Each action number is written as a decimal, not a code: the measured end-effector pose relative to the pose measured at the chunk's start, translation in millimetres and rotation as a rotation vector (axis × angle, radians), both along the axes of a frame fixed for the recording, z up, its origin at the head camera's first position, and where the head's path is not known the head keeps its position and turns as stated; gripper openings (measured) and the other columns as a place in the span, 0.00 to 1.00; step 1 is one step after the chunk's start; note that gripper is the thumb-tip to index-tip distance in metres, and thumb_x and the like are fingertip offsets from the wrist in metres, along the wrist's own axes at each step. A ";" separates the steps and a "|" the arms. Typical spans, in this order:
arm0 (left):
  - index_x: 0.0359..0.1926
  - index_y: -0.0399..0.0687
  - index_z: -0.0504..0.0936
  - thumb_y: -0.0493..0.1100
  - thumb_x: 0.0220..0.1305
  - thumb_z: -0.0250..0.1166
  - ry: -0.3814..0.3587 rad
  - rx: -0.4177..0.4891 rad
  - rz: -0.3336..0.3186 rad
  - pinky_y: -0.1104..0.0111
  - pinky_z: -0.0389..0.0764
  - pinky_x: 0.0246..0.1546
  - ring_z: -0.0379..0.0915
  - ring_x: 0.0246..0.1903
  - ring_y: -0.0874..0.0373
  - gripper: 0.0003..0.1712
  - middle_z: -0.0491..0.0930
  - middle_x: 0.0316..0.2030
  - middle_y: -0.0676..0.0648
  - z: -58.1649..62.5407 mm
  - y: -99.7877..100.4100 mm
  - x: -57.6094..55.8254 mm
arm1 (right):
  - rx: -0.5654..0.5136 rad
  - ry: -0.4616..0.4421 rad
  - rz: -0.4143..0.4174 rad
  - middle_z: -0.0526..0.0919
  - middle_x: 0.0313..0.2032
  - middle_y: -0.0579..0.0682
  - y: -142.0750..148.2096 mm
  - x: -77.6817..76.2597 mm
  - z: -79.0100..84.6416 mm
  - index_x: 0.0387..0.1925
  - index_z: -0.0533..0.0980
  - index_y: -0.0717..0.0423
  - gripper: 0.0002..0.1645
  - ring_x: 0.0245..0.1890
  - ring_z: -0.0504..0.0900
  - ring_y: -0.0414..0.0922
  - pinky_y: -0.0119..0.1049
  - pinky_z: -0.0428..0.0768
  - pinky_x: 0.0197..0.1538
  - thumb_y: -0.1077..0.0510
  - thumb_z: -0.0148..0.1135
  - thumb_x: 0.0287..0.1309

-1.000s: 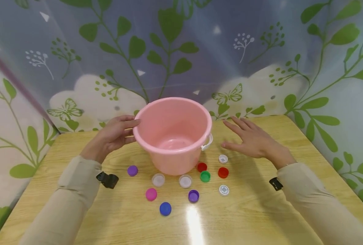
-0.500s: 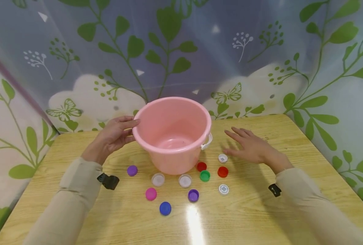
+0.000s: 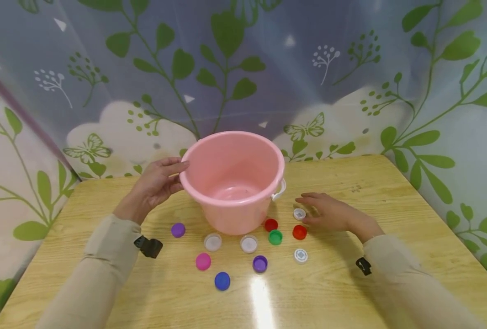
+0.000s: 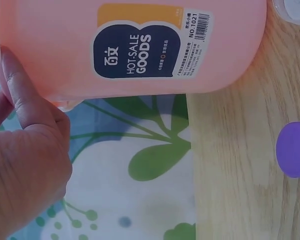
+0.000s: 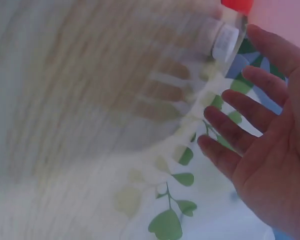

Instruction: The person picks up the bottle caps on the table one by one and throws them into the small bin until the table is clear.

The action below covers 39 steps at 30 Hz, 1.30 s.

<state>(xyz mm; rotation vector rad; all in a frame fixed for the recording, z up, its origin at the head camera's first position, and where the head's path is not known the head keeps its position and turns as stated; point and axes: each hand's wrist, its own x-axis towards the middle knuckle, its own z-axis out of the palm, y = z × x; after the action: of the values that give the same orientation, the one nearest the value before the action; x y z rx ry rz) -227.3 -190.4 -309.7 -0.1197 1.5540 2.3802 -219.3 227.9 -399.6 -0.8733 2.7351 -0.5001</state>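
Note:
A pink bucket [image 3: 232,214] stands upright on the table, with a label [image 4: 145,47] on its side. My left hand [image 3: 156,182] pinches its rim at the left, thumb over the edge and the other fingers below it. My right hand [image 3: 330,212] hovers at the right, holding nothing, its fingertips close beside a small white bottle cap [image 3: 299,214]. In the right wrist view the fingers [image 5: 245,107] are apart and loosely bent. A red cap [image 3: 299,232] lies just in front of the white one.
More caps lie before the bucket: green [image 3: 275,237], another red [image 3: 271,225], pink [image 3: 203,261], blue [image 3: 222,281], purple [image 3: 178,230] and several others. A white handle [image 3: 279,189] hangs at the bucket's right. Behind the wooden table [image 3: 116,292] rises a leaf-patterned cloth [image 3: 243,68].
My right hand has come down and toward me, from beside the bucket's handle to the white cap, with its fingers drawn closer together. The left hand and bucket stay in place.

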 end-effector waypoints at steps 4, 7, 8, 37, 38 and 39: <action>0.37 0.39 0.76 0.34 0.65 0.62 0.016 0.010 0.000 0.72 0.83 0.25 0.78 0.24 0.57 0.02 0.76 0.29 0.44 -1.7 0.4 -1.3 | -0.015 0.042 0.049 0.69 0.61 0.64 -3.8 -0.7 -4.5 0.62 0.70 0.60 0.29 0.61 0.66 0.63 0.59 0.66 0.61 0.53 0.63 0.62; 0.38 0.38 0.75 0.34 0.64 0.63 0.027 0.019 0.001 0.72 0.83 0.25 0.78 0.24 0.57 0.05 0.76 0.30 0.44 -2.4 0.9 -2.4 | -0.036 0.083 0.087 0.74 0.56 0.61 -6.0 -0.8 -5.7 0.58 0.74 0.61 0.25 0.57 0.71 0.60 0.57 0.69 0.59 0.57 0.63 0.61; 0.39 0.38 0.75 0.34 0.64 0.63 0.029 0.019 0.000 0.72 0.83 0.25 0.78 0.24 0.57 0.06 0.76 0.30 0.44 -2.5 1.2 -2.5 | -0.042 0.092 0.095 0.76 0.55 0.60 -6.7 -1.0 -6.2 0.57 0.75 0.61 0.23 0.56 0.72 0.59 0.56 0.70 0.59 0.59 0.64 0.61; 0.41 0.38 0.75 0.36 0.63 0.65 0.027 0.017 -0.004 0.72 0.83 0.26 0.78 0.24 0.57 0.09 0.76 0.31 0.43 -4.7 -0.9 -0.6 | -0.136 -0.008 0.015 0.77 0.43 0.52 -0.6 -1.8 11.6 0.48 0.76 0.63 0.15 0.40 0.76 0.47 0.46 0.78 0.46 0.61 0.63 0.61; 0.41 0.38 0.75 0.36 0.63 0.65 0.025 0.016 -0.005 0.72 0.83 0.26 0.78 0.24 0.58 0.09 0.76 0.31 0.43 -4.5 -1.1 -0.7 | -0.157 -0.023 0.007 0.77 0.44 0.52 1.4 -1.7 17.8 0.49 0.76 0.63 0.16 0.41 0.76 0.47 0.46 0.78 0.46 0.61 0.63 0.61; 0.41 0.38 0.74 0.36 0.63 0.65 0.025 0.017 -0.005 0.72 0.83 0.26 0.78 0.24 0.58 0.09 0.76 0.31 0.44 -4.4 -1.2 -0.9 | -0.175 -0.034 -0.004 0.77 0.44 0.52 3.6 -2.0 24.8 0.50 0.75 0.64 0.17 0.41 0.76 0.48 0.46 0.78 0.46 0.60 0.63 0.61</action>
<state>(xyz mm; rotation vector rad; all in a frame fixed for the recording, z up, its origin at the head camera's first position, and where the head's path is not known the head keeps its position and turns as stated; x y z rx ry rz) -228.2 -191.6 -314.1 -0.0823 1.5434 2.3989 -221.3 231.5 -374.8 -0.8908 2.6931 -0.7574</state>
